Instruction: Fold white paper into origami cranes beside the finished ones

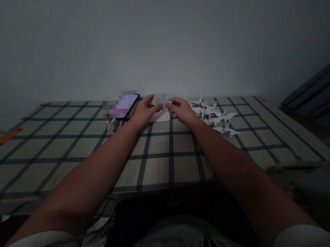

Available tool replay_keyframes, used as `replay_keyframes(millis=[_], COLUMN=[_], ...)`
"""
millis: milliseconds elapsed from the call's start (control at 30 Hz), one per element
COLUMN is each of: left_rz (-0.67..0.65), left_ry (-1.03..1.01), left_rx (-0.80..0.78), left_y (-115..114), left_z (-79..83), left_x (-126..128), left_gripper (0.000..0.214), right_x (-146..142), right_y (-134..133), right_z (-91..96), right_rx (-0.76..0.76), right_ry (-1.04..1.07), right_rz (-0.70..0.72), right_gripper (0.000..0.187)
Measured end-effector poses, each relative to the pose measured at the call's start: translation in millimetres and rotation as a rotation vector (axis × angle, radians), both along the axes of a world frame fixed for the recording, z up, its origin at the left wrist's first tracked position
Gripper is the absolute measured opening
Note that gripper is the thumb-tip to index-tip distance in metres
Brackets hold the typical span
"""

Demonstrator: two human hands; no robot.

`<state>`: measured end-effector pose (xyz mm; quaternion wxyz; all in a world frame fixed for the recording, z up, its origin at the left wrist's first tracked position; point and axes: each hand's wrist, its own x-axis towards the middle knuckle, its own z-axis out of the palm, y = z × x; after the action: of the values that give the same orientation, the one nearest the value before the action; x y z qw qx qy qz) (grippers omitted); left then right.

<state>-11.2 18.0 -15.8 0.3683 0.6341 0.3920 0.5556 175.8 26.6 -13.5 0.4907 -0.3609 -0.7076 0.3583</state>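
Observation:
A small piece of white paper (158,100) is held up between my two hands above the table. My left hand (145,109) pinches its left side, thumb in front and fingers behind. On the other side my right hand (182,108) grips the right edge between thumb and index finger. Below my hands a flat white sheet (160,117) lies on the cloth. Several folded white paper cranes (220,117) sit in a cluster to the right of my right hand. The dim light hides the paper's creases.
Left of my left hand a phone (124,106) with a lit screen leans at an angle, a pale looped cord (112,125) by its lower edge. A checked cloth (159,168) covers the table, which meets a plain wall (160,42) at the back.

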Motion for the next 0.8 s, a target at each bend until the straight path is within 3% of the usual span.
replay_keyframes(millis=[167, 300, 400, 633, 800], left_rz=[0.062, -0.018, -0.007, 0.103, 0.006], left_ry=[0.083, 0.097, 0.135, 0.140, 0.103], left_rx=[0.093, 0.135, 0.162, 0.198, 0.191], left_y=[3.9, 6.4, 9.8, 9.5, 6.5], left_z=[-1.4, -5.1, -9.1, -6.2, -4.5], left_x=[-4.8, -4.3, -4.5, -5.9, -4.4], left_gripper=[0.043, 0.058, 0.066, 0.049, 0.045], right_x=[-0.9, -2.2, -2.5, -0.1, 1.5], right_y=[2.6, 4.2, 4.6, 2.1, 0.5], right_z=[-1.2, -2.6, -3.0, -0.2, 1.2], right_rx=[-0.012, -0.053, -0.052, -0.029, 0.075], right_ry=[0.015, 0.081, 0.093, 0.008, -0.015], right_rz=[0.005, -0.001, 0.004, 0.023, -0.007], right_gripper=[0.022, 0.023, 0.026, 0.020, 0.021])
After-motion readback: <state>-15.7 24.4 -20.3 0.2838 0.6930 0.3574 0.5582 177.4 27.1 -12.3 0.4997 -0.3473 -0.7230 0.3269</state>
